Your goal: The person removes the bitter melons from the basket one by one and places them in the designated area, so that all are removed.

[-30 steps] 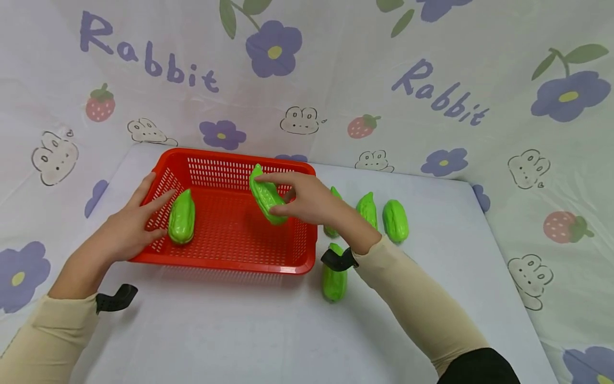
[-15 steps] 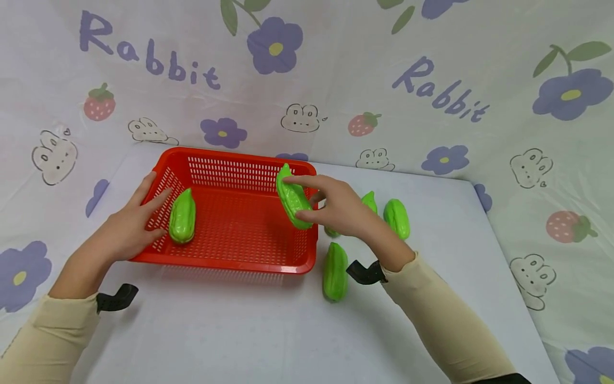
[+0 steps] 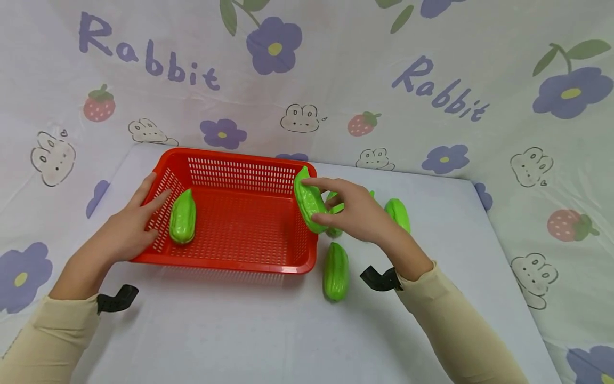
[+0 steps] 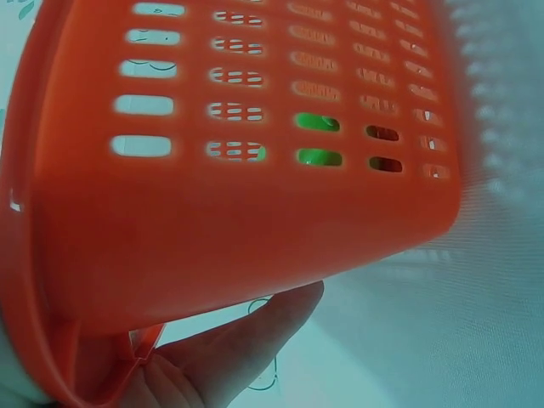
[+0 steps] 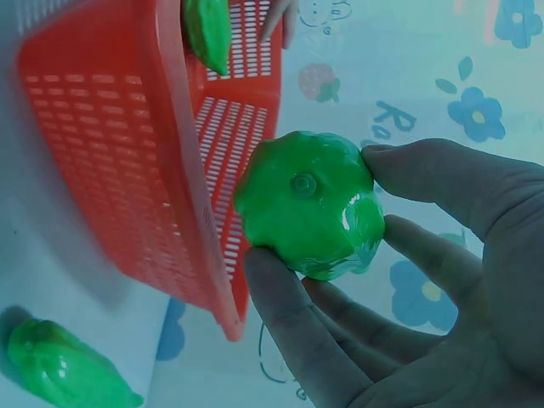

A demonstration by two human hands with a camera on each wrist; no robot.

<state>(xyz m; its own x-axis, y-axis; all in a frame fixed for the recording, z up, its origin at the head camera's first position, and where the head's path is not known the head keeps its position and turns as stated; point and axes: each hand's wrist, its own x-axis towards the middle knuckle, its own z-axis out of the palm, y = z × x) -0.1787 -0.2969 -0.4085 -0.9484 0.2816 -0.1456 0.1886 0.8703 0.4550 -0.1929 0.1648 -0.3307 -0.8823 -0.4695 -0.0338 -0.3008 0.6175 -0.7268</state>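
Observation:
A light green, ridged bitter gourd (image 3: 307, 204) is pinched between the thumb and fingers of my right hand (image 3: 357, 210). It hangs tilted over the right rim of the red plastic basket (image 3: 216, 262); in the right wrist view the end of this bitter gourd (image 5: 308, 208) faces the camera. My left hand (image 3: 127, 226) grips the basket's left rim, some fingers reaching inside and others along the outside. Next to it, one bitter gourd (image 3: 183, 218) lies in the basket. The left wrist view shows the slotted basket wall (image 4: 229, 229) with a finger (image 4: 255, 340) below it.
Right of the basket, a bitter gourd (image 3: 336, 272) lies on the white tabletop (image 3: 240, 336). Behind my right hand are another bitter gourd (image 3: 334, 232), a mostly hidden one and a partly covered bitter gourd (image 3: 397, 212). A printed cloth (image 3: 336, 64) hangs behind the table.
My right hand has carried the bitter gourd rightward, from above the basket's inside to its right rim. My left hand, the basket and the bitter gourd in it have stayed put.

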